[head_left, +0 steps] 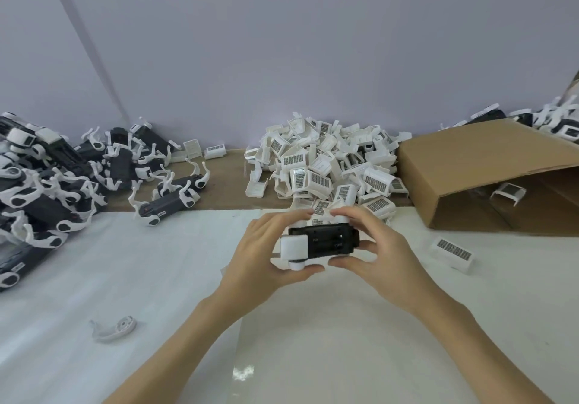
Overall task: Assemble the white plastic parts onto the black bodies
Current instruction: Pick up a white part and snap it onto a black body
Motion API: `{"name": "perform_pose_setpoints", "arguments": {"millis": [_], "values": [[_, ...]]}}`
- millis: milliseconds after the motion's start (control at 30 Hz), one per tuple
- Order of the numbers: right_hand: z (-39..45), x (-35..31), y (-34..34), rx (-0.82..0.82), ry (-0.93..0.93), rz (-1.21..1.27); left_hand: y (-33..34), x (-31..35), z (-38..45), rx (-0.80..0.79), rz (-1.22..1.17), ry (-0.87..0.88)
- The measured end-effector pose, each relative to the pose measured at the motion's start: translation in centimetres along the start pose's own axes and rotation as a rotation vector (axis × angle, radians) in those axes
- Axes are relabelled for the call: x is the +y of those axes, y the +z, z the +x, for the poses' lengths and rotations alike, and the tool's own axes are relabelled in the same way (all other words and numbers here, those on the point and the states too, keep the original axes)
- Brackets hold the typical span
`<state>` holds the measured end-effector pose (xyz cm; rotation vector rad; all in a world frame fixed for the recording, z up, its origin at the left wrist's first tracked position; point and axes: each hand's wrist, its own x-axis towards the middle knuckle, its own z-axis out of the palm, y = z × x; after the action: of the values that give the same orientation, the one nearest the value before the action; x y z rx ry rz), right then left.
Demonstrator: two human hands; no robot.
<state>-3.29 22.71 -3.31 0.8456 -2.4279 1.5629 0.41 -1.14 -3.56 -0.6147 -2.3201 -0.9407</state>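
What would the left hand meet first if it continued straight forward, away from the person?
Probably the pile of white parts just behind the black body that the left hand grips, though depth is unclear.

Both forearms reach fwd, left hand [263, 247] & right hand [372, 247] raised together, fingers curled, thumbs underneath.

White-sheeted table [156, 262] with heaped white parts [326, 165], assembled black bodies [62, 178], cardboard box [488, 168], perhaps 1 loose clip [114, 328].

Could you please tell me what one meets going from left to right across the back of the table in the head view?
Heap of black bodies with white arms → pile of white plastic parts → tipped cardboard box.
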Motion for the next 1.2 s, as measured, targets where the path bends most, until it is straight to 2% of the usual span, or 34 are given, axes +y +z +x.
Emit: {"name": "perform_pose_setpoints", "arguments": {"millis": [133, 267, 367, 433, 533, 600, 733, 900, 967, 1033, 1100, 1200], "values": [[0.0, -0.1, 0.6, 0.018, -0.019, 0.005, -0.3, -0.3, -0.1, -0.028, -0.123, -0.233], [-0.3, 0.0, 1.4, 0.0, -0.007, -0.095, 0.0, 0.1, -0.3, -0.003, -0.257, -0.331], [-0.4, -0.3, 1.8, 0.01, 0.082, 0.071, 0.0, 0.6, -0.4, 0.028, -0.334, -0.339], [-0.3, -0.5, 1.9, 0.009, 0.168, 0.226, -0.1, 0.9, -0.2, -0.019, -0.398, -0.348], [-0.1, -0.7, 2.1, -0.078, 0.429, 0.528, -0.4, 1.2, 0.4, -0.06, -0.608, -0.455], [0.0, -0.8, 2.1, -0.109, 0.561, 0.69, -0.5, 1.4, 0.6, -0.083, -0.626, -0.459], [0.3, -0.6, 1.7, -0.131, 0.586, 0.76, -0.3, 2.0, 0.4, -0.078, -0.559, -0.411], [0.2, -0.9, 1.5, -0.148, 0.623, 0.795, -0.4, 1.9, 0.6, -0.158, -0.806, -0.481], [0.2, -1.0, 1.5, -0.075, 0.613, 0.804, -0.3, 1.8, 0.7, -0.142, -0.884, -0.514], [0.3, -0.9, 1.5, 0.035, 0.521, 0.76, -0.1, 1.8, 1.1, -0.067, -0.884, -0.595], [0.3, -1.0, 1.4, 0.121, 0.385, 0.624, 0.1, 1.7, 1.2, -0.037, -0.854, -0.686], [-0.2, -1.5, 1.5, 0.137, 0.177, 0.367, 0.5, 1.6, 0.7, 0.014, -0.786, -0.734]]}}
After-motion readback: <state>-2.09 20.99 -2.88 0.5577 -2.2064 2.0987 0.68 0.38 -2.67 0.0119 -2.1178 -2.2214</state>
